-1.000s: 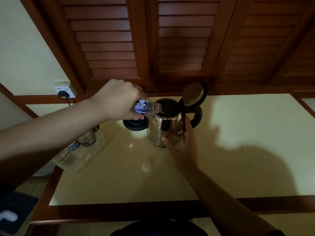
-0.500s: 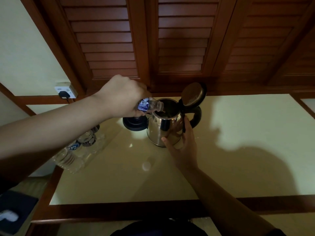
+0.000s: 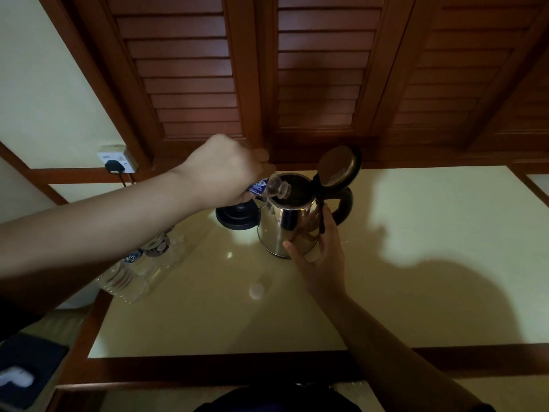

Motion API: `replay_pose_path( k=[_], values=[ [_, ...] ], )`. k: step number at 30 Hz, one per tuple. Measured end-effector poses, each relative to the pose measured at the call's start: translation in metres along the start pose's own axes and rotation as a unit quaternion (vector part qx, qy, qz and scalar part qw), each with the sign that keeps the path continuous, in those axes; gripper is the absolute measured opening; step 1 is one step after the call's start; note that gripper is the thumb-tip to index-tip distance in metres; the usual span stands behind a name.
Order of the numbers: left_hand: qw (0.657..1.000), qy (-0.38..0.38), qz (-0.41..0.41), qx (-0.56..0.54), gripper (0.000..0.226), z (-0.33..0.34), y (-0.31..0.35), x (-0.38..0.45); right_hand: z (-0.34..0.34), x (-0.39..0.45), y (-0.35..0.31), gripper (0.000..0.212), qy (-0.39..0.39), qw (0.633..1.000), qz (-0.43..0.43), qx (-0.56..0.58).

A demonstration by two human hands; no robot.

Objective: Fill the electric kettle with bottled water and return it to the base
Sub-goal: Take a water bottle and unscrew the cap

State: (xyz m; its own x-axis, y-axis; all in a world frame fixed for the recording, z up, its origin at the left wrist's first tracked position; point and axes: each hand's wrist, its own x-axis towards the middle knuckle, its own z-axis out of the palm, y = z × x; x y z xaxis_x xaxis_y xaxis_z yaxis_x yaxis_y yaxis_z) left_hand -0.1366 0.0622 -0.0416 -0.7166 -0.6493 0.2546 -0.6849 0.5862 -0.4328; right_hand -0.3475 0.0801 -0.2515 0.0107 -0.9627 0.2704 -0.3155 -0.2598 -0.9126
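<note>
Bottle: water bottle (image 3: 269, 186) clasped in left hand (image 3: 222, 171), long axis tipped down-right, neck over kettle (image 3: 289, 224) mouth.
Kettle: on table (image 3: 416, 263), lid (image 3: 338, 168) up, right hand (image 3: 322, 257) fingers straight against its near wall.
Base (image 3: 236, 217): just left of kettle, behind pouring hand; kettle's return runs leftward.

Your table (image 3: 416, 263) has a pale cream top framed in dark wood. The steel kettle (image 3: 282, 230) stands on it near the back, lid up, and its black base (image 3: 236, 217) sits just beside it on your left. At the table's left edge lie clear plastic bottles (image 3: 139, 269), and a small round cap (image 3: 257, 291) rests near the middle
</note>
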Motion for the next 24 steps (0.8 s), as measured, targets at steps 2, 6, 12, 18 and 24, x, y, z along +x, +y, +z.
replay_pose_path(
  k=[2, 6, 12, 18, 24],
  values=[
    [1.000, -0.021, 0.005, 0.007, 0.051, 0.001, 0.001, -0.001, 0.000, 0.000, 0.001, 0.107, 0.002, 1.000, 0.001, 0.000],
    [0.996, -0.053, -0.039, 0.059, 0.024, 0.019, -0.009, -0.005, 0.000, -0.001, 0.001, 0.107, 0.002, 1.000, 0.005, 0.001],
    [0.989, -0.076, -0.088, 0.093, 0.020, 0.025, -0.007, -0.010, 0.000, -0.001, 0.000, 0.107, 0.000, 1.000, 0.006, 0.002],
    [0.987, -0.083, -0.130, 0.045, 0.026, 0.010, -0.002, -0.012, 0.000, 0.000, -0.002, 0.107, 0.000, 1.000, 0.006, 0.004],
    [0.950, -0.062, -0.250, -0.174, 0.053, 0.016, 0.001, -0.023, -0.001, 0.000, -0.001, 0.107, 0.003, 1.000, 0.010, -0.004]
  ],
)
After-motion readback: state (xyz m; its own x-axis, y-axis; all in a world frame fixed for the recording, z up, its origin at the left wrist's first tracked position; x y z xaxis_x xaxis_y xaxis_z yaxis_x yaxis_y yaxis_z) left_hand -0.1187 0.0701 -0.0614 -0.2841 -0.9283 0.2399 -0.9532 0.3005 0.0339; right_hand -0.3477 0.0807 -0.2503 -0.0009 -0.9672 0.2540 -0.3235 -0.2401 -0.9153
